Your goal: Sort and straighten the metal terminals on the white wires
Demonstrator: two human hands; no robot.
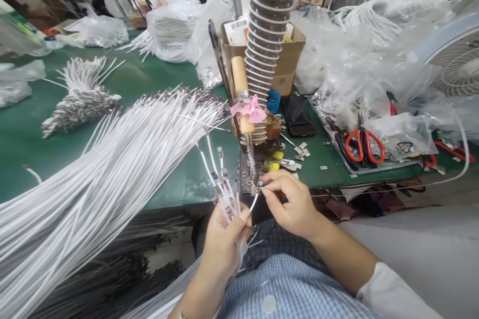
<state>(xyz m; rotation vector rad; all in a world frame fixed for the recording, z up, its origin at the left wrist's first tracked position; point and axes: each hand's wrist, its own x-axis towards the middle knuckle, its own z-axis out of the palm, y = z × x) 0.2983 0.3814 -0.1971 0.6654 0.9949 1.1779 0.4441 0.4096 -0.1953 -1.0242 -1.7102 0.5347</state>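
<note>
My left hand (229, 234) is closed around a bunch of white cables (226, 196) whose ends carry small metal connectors and point up and away from me. One cable (254, 202) from this bunch bends right, toward the soldering iron. At its end, my right hand (290, 201) pinches a small connector (259, 186) between thumb and index finger. Just above the pinch is the tip of an upright soldering iron (247, 94) with a wooden handle and a pink ribbon. Whether tip and connector touch, I cannot tell.
A large pile of white cables (149, 139) covers the table's left. A ribbed hose (269, 19) rises before a cardboard box (284, 72). Loose metal pieces (302, 149), a phone (298, 115), red-handled scissors (363, 145) and a fan (458, 59) lie rightward. Two people sit across.
</note>
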